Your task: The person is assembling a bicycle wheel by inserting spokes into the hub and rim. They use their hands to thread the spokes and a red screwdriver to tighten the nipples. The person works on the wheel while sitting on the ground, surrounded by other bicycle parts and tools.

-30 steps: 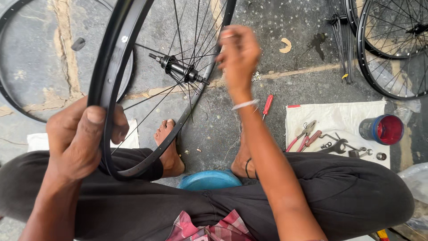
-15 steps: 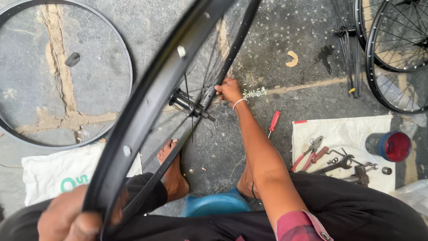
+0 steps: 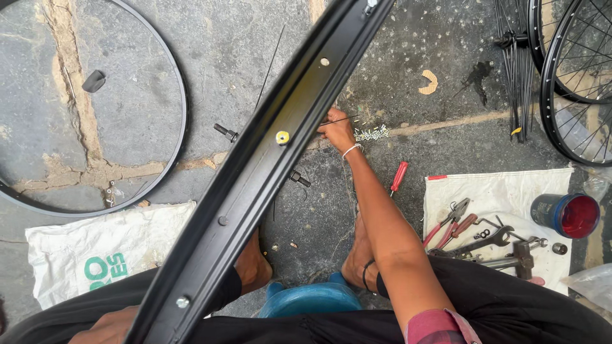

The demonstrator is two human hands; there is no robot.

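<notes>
Head view: the right hand [image 3: 336, 130] is reaching far forward to the stone floor [image 3: 408, 51], its fingers [image 3: 326, 127] pinching a thin black metal spoke [image 3: 341, 119] lying crosswise, beside the small pile of silver nipples [image 3: 371, 133]. The left hand [image 3: 109, 328], nearer the body, is gripping the black aluminium bicycle rim [image 3: 268, 162] running diagonally.

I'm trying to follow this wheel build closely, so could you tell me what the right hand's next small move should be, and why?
Probably bring the spoke up to the black rim. The right hand pinches a thin spoke beside the pile of small silvery nipples on the floor, while the left hand holds the rim tilted near the lap, with open holes showing along its channel.
</notes>
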